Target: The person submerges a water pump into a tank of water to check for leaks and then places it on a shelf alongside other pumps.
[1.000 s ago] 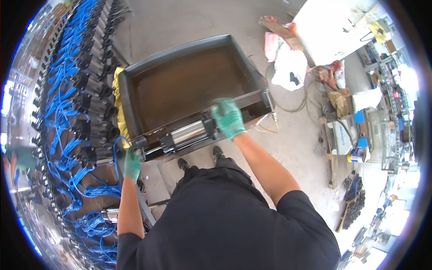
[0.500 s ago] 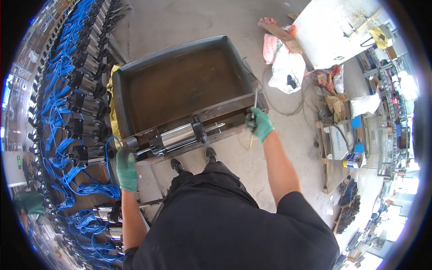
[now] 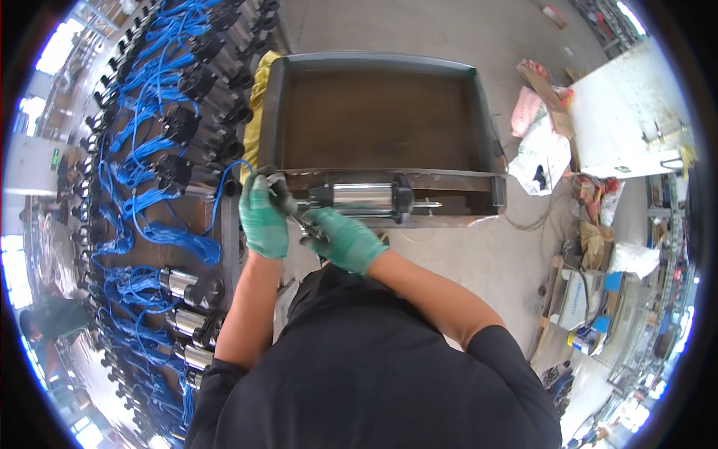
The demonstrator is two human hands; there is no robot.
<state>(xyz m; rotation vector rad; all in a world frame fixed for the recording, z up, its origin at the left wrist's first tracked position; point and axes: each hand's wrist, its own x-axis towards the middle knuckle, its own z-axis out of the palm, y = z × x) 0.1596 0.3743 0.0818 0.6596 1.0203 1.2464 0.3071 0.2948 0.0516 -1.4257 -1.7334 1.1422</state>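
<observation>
A silver motor cylinder with black end caps (image 3: 363, 200) lies crosswise on the near ledge of a metal tank. Its thin shaft (image 3: 428, 203) points right. My left hand (image 3: 263, 223), in a green glove, is closed around a dark end piece (image 3: 281, 196) at the motor's left. A blue cable (image 3: 230, 179) runs close to that piece. My right hand (image 3: 345, 241), also gloved in green, reaches across to the motor's left end. Its fingers are curled around a slim metal tool (image 3: 301, 225), mostly hidden by the glove, beside my left hand.
Behind the motor is the wide tank (image 3: 490, 127) with a brown inside. Rows of similar motors (image 3: 183, 176) with blue cable bundles (image 3: 176, 243) line the left side. White sacks (image 3: 544, 165), a white panel (image 3: 628, 112) and a blue-and-white box (image 3: 580, 299) are at right.
My right hand has moved from the tank's right end to the motor's left end, bringing the slim tool along. My left hand stays at the dark end piece. The view has shifted left.
</observation>
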